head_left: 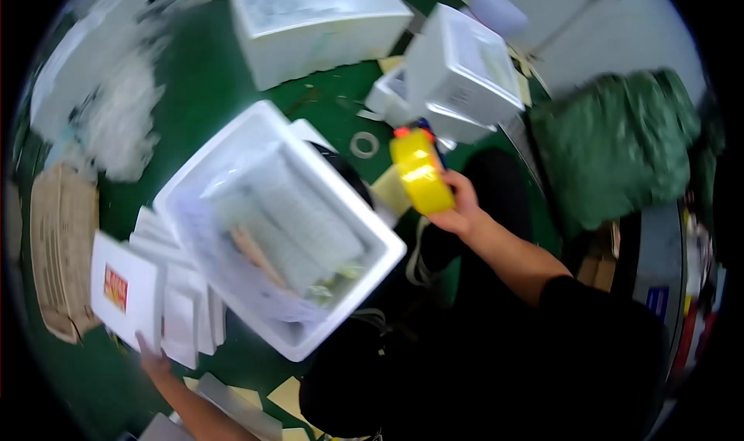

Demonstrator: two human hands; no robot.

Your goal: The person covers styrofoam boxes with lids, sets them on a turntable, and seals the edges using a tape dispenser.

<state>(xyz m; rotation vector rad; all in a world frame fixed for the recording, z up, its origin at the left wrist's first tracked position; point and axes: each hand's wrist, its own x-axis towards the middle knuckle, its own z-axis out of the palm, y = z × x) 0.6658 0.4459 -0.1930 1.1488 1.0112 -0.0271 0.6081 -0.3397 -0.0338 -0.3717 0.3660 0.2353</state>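
My right hand grips a tape dispenser loaded with a wide roll of yellow tape, held to the right of the foam box. At the lower left, my left hand holds the bottom edge of a white foam lid with a red label; its fingers are partly hidden by the lid. Between my hands stands an uncovered white foam box, tilted across the view. Inside it lie bubble-wrapped contents and a crumpled clear plastic bag; what they wrap is blurred.
More foam lids are stacked beside the box. Other foam boxes stand at the back, near a loose tape ring on the green floor. A flattened carton is at left, a green sack at right.
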